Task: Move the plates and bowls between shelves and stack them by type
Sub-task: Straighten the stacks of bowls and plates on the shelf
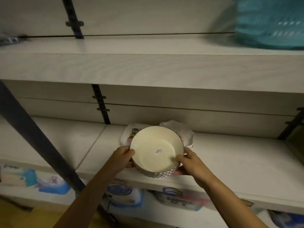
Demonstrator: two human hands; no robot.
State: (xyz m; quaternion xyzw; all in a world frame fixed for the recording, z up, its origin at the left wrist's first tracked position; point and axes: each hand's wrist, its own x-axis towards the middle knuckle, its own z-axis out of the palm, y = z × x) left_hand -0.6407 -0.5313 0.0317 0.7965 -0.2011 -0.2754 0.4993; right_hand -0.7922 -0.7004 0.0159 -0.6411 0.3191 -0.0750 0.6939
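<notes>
A: Start at the left. What is the left hand [123,157] doing?

B: It grips the bowl [156,149] at about nine o'clock on the rim, thumb hooked over the edge, the other fingers under the outer wall. Closed on it, not loose.

A: And the bowl itself?

B: Cream inside, with a small barcode sticker [158,151] near the middle of the floor and a woven grey pattern on the outside. It sits over the front part of the middle shelf [230,155], tipped a little toward the camera. Whether its base touches the board I cannot tell.

A: The right hand [189,163]?

B: Clasped on the rim around four o'clock, thumb inside the wall, fingers curled beneath. So both hands carry it.

A: What lies behind it?

B: Two plates on the same shelf. One with cartoon figures [130,135] shows at ten o'clock from the bowl, a white scalloped one [184,130] at one o'clock. Both are partly hidden by the bowl.

A: So which step is this?

B: I judge it a bowl in transit, either coming off this shelf or arriving. The upper shelf [131,66] has open board, apart from a teal basket [269,23] at its far right.

A: And the next move?

B: Keep the bowl level and clear of the plates, and set it where bowls can stack apart from them.
</notes>
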